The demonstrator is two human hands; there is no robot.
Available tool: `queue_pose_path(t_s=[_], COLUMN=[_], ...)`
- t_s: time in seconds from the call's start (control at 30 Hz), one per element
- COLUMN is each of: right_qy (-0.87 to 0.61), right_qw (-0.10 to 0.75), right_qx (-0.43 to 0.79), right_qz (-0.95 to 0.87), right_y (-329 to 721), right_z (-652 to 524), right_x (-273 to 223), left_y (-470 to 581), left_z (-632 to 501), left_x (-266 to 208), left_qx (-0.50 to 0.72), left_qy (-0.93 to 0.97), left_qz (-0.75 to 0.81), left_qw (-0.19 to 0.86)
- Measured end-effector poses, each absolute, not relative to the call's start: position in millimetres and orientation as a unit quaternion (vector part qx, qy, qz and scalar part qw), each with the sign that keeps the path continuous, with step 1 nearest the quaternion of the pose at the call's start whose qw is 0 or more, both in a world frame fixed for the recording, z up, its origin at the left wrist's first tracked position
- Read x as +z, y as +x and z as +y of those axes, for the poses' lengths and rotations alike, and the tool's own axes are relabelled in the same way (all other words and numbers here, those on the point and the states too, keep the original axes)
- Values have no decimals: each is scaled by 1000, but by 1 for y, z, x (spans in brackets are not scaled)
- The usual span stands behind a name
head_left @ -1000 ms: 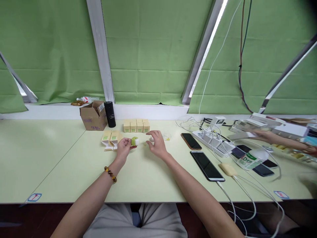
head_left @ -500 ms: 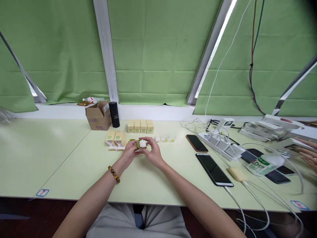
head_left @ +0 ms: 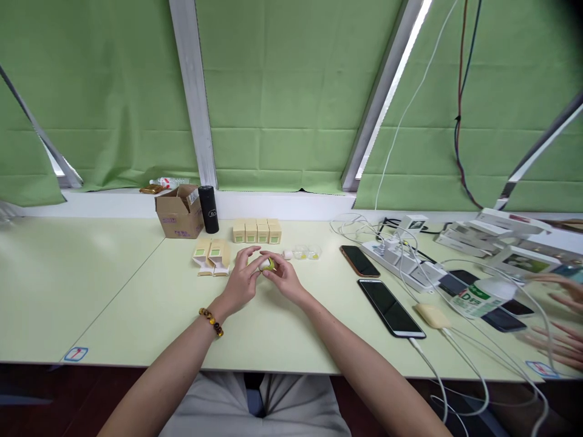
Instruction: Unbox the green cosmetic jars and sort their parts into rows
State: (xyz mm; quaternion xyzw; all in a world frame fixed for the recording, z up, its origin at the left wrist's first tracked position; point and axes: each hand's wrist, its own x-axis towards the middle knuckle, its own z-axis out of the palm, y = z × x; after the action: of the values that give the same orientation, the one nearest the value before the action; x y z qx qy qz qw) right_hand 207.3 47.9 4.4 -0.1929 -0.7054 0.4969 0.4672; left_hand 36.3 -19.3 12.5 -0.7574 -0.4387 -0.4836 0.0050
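Observation:
Between my two hands is a small rounded white and yellow-green object [head_left: 266,264]; its exact kind is too small to tell. My left hand [head_left: 241,278], with a beaded bracelet at the wrist, pinches it from the left. From the right, the fingertips of my right hand [head_left: 286,280] close on it too. Two opened cream cartons [head_left: 212,257] lie left of my hands, their flaps toward me. Behind stands a row of several cream boxes [head_left: 257,231] with green labels. Clear round cups with yellow bits [head_left: 306,252] lie just beyond my right hand, beside a small pinkish-white piece [head_left: 287,255].
A brown cardboard box [head_left: 180,212] and black bottle [head_left: 208,209] stand back left. Two phones [head_left: 392,308], a loaded power strip [head_left: 405,267], tangled cables and a plastic bottle [head_left: 483,297] occupy the right. Another person's hands [head_left: 558,328] are at the far right.
The small object has been turned in my fingers, with its yellow-green side now to the right. My left hand has come up over it. The other person's hands have moved nearer.

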Motion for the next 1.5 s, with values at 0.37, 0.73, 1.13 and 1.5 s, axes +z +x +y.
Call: queue_pose_path(t_s=[0.37, 0.73, 1.13, 1.5], right_qy=[-182, -289, -275, -277], right_qw=[491, 440, 446, 443], right_qx=[531, 330, 301, 314], right_qz=[-667, -784, -797, -792], right_y=[198, 206, 213, 213], right_z=[42, 37, 28, 29], right_x=[-6, 5, 2, 6], left_y=[27, 28, 35, 42], left_z=[-9, -9, -20, -19], left_x=[6, 5, 15, 19], left_qx=[-479, -415, -363, -377], left_qy=[-752, -786, -825, -807], left_qz=[-446, -441, -426, -443], left_qw=[82, 126, 84, 99])
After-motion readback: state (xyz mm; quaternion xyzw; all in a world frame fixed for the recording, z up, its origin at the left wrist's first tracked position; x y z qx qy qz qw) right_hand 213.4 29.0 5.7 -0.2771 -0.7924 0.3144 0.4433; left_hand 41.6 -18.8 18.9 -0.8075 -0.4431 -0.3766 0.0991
